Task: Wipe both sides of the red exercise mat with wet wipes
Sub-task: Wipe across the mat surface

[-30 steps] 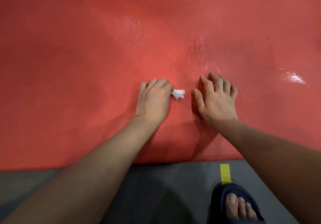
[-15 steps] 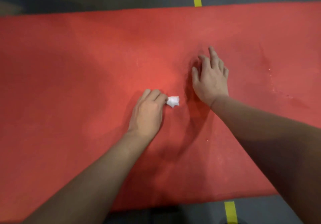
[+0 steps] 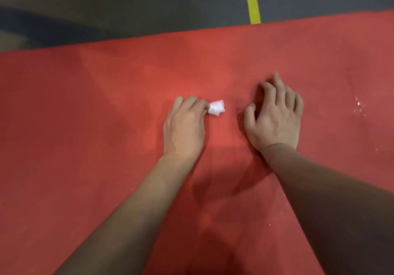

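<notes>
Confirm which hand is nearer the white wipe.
Left. The left hand holds the wipe at its fingertips; the right hand rests on the red mat, apart from the wipe, to its right.

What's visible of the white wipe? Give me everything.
The wet wipe is a small white wad, crumpled, soft and tissue-like. Only a bunched end shows, sticking out from the left hand, whose curled fingers pinch it; the rest is hidden in that grip. It sits low against the red mat, near its middle; contact looks likely. The right hand lies apart from it.
</notes>
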`<action>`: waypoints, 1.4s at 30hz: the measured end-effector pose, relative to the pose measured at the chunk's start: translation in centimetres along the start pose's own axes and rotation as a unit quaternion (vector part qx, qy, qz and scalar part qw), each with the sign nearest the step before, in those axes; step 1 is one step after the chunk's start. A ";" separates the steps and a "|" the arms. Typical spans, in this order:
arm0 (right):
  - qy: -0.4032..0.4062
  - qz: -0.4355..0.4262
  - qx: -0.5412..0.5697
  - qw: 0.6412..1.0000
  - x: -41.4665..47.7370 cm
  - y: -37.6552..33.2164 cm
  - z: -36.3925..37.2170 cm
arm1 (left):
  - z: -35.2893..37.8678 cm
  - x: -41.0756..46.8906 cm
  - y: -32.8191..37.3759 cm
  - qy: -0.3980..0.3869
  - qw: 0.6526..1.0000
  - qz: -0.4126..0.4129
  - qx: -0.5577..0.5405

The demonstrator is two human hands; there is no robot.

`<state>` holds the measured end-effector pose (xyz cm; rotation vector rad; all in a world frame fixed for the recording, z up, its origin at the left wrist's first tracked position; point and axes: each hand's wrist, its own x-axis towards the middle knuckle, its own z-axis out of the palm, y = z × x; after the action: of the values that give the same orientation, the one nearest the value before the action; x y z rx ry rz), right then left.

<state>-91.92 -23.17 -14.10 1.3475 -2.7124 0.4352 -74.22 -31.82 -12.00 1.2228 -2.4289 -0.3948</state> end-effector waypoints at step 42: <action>-0.073 -0.007 -0.012 0.997 1.8 0.2 0.0 | 3.2 20.1 -3.6 0.010 1.000 -0.028 0.002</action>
<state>-93.19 -24.45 -13.81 1.4449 -2.8111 0.3128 -84.07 -49.99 -11.97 1.2929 -2.3833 -0.3927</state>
